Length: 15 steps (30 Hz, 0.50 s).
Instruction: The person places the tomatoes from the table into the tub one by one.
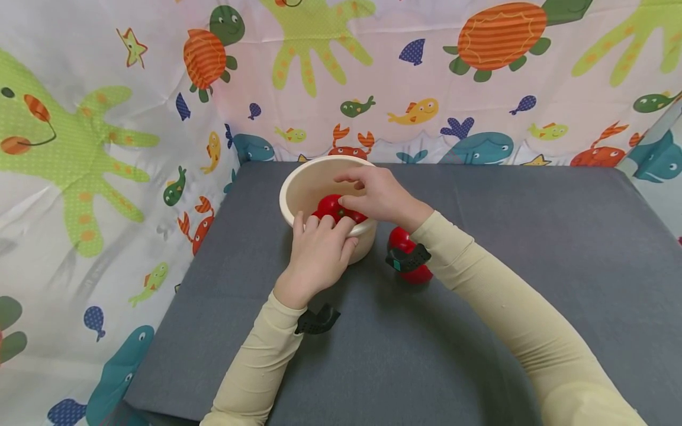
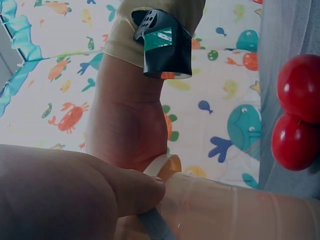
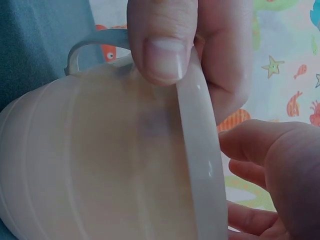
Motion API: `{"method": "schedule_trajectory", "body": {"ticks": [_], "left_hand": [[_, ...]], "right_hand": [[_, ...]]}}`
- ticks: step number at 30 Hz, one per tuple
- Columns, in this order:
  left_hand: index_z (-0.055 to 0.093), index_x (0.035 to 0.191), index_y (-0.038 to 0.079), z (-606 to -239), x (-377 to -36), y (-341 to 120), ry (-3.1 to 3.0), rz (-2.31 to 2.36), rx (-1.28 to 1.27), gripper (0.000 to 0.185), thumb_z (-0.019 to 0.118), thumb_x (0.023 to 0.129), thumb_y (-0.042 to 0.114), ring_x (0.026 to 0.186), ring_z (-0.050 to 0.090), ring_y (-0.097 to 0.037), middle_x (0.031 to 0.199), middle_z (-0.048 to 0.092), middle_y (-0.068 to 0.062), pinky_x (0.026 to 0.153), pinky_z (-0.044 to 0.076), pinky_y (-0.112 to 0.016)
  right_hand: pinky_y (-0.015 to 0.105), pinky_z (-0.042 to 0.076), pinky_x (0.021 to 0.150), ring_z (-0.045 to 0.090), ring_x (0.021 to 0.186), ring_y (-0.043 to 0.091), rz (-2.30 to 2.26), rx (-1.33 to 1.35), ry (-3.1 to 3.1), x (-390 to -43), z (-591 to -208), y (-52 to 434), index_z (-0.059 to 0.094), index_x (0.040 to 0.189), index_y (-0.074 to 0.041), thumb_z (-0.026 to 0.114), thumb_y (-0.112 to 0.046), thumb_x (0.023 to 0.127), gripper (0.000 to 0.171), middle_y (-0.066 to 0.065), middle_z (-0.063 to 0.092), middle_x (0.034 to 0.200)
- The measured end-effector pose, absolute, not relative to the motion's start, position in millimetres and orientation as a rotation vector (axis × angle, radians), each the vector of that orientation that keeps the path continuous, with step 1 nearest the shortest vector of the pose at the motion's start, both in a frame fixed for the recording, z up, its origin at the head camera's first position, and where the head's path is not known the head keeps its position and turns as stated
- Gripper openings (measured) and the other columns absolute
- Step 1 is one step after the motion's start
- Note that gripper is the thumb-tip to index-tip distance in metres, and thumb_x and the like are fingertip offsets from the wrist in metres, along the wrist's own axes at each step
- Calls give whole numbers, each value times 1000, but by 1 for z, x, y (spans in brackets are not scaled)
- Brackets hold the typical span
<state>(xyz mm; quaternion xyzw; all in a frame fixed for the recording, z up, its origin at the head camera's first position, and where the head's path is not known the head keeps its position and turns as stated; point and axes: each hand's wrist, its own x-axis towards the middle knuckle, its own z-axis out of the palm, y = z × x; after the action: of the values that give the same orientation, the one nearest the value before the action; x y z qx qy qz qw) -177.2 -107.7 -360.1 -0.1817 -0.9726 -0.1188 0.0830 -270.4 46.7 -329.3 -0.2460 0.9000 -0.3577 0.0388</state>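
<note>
A cream bucket stands upright on the grey table. Its rim is gripped by my left hand, fingers over the edge and thumb outside, as the right wrist view shows too. Shiny red tomatoes lie inside the bucket, one with a green stem spot. Over the opening hovers my right hand, loosely bent and holding nothing visible; its thumb is close to the tomatoes, and whether it touches them I cannot tell. Two more red tomatoes lie on the table right of the bucket, partly hidden by the right wrist band in the head view.
The grey tabletop extends to the right and toward me. A white curtain printed with sea animals hangs behind and on the left, close to the bucket. A bucket handle loops out from the side. Black bands are on both wrists.
</note>
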Motion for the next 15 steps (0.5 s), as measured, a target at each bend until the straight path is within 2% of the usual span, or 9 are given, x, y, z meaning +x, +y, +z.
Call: {"method": "schedule_trajectory", "body": {"ticks": [15], "left_hand": [[64, 122, 15, -360, -177, -107, -2898, -365, -536, 33, 70, 94, 30, 111, 58, -37, 109, 67, -14, 116, 24, -66]], "right_hand": [[51, 57, 96, 66, 121, 33, -1239, -694, 2742, -268, -328, 57, 63, 137, -13, 71, -22, 91, 48, 11, 65, 138]]}}
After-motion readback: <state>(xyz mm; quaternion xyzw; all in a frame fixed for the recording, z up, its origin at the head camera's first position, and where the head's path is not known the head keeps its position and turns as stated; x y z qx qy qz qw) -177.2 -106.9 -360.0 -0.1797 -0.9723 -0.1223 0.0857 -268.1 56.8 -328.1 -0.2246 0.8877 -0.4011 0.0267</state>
